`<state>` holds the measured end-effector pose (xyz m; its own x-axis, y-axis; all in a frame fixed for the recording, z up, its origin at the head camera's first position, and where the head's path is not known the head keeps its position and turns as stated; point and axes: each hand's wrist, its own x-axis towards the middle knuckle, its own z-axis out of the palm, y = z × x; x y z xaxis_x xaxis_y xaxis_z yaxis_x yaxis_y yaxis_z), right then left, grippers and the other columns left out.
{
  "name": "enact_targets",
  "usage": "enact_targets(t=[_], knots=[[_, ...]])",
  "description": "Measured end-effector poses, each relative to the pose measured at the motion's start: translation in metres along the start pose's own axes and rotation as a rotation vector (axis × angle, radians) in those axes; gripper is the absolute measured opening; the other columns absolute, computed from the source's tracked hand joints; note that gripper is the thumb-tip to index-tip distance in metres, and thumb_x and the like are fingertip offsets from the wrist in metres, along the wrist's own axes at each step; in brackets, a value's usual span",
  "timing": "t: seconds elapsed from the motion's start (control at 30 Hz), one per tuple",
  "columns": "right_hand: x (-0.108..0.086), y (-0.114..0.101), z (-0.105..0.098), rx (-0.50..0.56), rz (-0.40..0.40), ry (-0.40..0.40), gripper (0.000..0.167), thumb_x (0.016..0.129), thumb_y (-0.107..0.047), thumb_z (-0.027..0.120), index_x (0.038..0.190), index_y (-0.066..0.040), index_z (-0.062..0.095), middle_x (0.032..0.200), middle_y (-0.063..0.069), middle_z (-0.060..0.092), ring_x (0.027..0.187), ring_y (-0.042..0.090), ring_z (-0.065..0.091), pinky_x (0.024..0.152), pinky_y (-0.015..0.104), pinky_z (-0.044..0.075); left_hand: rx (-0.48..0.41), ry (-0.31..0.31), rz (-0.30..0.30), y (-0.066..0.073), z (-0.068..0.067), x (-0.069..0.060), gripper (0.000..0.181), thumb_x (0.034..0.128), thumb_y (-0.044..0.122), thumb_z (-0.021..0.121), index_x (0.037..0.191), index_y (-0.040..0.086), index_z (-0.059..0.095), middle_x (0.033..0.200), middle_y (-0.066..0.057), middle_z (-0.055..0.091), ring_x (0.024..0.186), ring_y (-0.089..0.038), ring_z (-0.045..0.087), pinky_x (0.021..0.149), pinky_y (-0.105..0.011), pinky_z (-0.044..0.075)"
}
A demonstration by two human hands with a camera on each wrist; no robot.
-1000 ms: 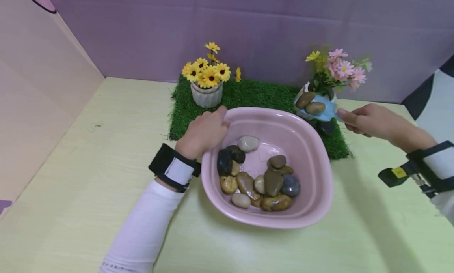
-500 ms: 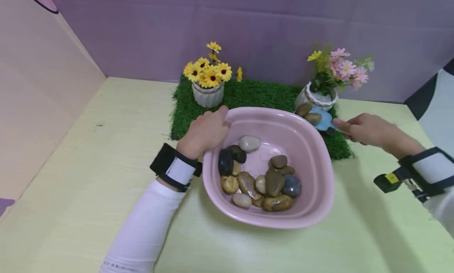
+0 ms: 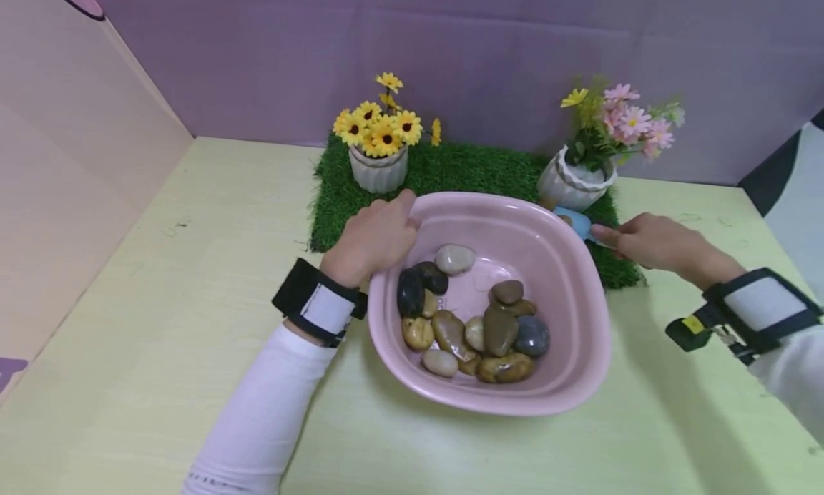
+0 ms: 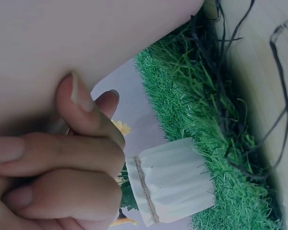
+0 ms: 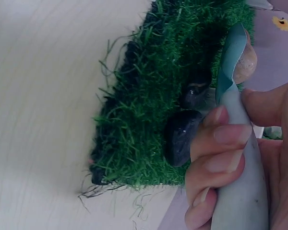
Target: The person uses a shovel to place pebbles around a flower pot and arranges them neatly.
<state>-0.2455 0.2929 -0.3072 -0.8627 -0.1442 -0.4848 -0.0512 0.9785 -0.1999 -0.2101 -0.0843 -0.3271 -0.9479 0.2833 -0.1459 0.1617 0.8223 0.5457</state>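
Smooth pink basin [image 3: 569,309]: centre of frame, position essentially unchanged; left hand [image 3: 376,234] grips upper-left rim. Green tufted mat [image 3: 463,167]: behind basin. White fluted pot [image 3: 566,184], upper right: front now exposed. Right hand [image 3: 663,244], right of centre: fingers curled around handle of blue scoop [image 3: 578,223], lowered since one second ago, partly hidden by basin rim. Glossy black stones [image 5: 181,138]: on mat.
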Motion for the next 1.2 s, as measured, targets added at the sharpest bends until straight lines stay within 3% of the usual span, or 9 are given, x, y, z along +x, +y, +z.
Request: enact_targets(t=[0.07,0.1,0.2,0.27,0.33,0.63,0.87,1.2], knots=[[0.001,0.0,0.001,-0.017,-0.006,0.004,0.082,0.098,-0.069,0.026,0.106,0.003,0.066,0.098,0.019,0.069,0.088,0.034,0.065,0.068,0.045,0.05,-0.002,0.0,0.0,0.0,0.0,0.0,0.038,0.1054,0.029,0.035,0.138,0.012,0.044,0.097,-0.009,0.062,0.071,-0.021,0.065,0.057,-0.033,0.052],[0.001,0.0,0.001,-0.018,-0.006,0.002,0.082,0.098,-0.068,0.026,0.106,0.004,0.066,0.099,0.02,0.069,0.088,0.035,0.065,0.069,0.046,0.051,-0.003,-0.001,0.0,0.0,-0.001,0.0,0.038,0.1054,0.03,0.035,0.138,0.012,0.043,0.097,-0.009,0.062,0.071,-0.021,0.065,0.057,-0.033,0.052],[0.004,-0.003,0.003,-0.03,-0.009,-0.01,0.078,0.099,-0.067,0.025,0.084,-0.002,0.064,0.08,0.013,0.065,0.075,0.03,0.062,0.066,0.041,0.048,-0.003,-0.006,-0.003,0.0,-0.001,-0.001,0.038,0.1055,0.03,0.035,0.139,0.013,0.043,0.098,-0.009,0.062,0.07,-0.021,0.065,0.056,-0.033,0.052],[0.006,-0.005,0.004,-0.029,-0.017,-0.015,0.071,0.099,-0.067,0.025,0.067,-0.01,0.054,0.064,0.004,0.054,0.061,0.022,0.052,0.063,0.036,0.042,-0.002,-0.006,-0.004,0.0,-0.001,-0.001,0.038,0.1056,0.03,0.035,0.138,0.013,0.043,0.098,-0.009,0.062,0.071,-0.021,0.065,0.056,-0.033,0.052],[0.007,-0.009,0.004,-0.033,-0.02,-0.024,0.067,0.1,-0.067,0.025,0.061,-0.016,0.044,0.057,0.0,0.044,0.055,0.018,0.042,0.061,0.033,0.037,0.0,-0.005,-0.003,0.0,-0.001,-0.001,0.038,0.1056,0.03,0.035,0.138,0.013,0.043,0.097,-0.009,0.062,0.07,-0.021,0.065,0.056,-0.033,0.052],[0.01,-0.018,-0.004,-0.102,0.001,-0.05,0.069,0.1,-0.066,0.023,0.059,-0.016,0.048,0.055,-0.002,0.042,0.054,0.018,0.043,0.059,0.033,0.037,-0.006,-0.006,-0.002,0.0,-0.001,0.0,0.038,0.1057,0.03,0.035,0.138,0.012,0.043,0.098,-0.01,0.062,0.07,-0.021,0.065,0.056,-0.033,0.053],[0.012,-0.018,-0.008,-0.067,-0.009,-0.08,0.067,0.1,-0.065,0.025,0.054,-0.019,0.043,0.049,-0.006,0.034,0.046,0.011,0.029,0.053,0.03,0.031,-0.003,-0.004,-0.003,0.001,-0.001,0.0,0.038,0.1058,0.03,0.035,0.139,0.012,0.043,0.098,-0.01,0.062,0.07,-0.021,0.065,0.055,-0.032,0.053],[0.009,-0.019,-0.018,-0.035,-0.009,-0.15,0.067,0.1,-0.067,0.026,0.054,-0.02,0.042,0.048,-0.008,0.031,0.043,0.009,0.028,0.054,0.03,0.036,0.011,-0.004,-0.009,0.001,-0.001,-0.001,0.038,0.1057,0.03,0.035,0.138,0.011,0.043,0.099,-0.011,0.063,0.072,-0.021,0.066,0.058,-0.033,0.053]])
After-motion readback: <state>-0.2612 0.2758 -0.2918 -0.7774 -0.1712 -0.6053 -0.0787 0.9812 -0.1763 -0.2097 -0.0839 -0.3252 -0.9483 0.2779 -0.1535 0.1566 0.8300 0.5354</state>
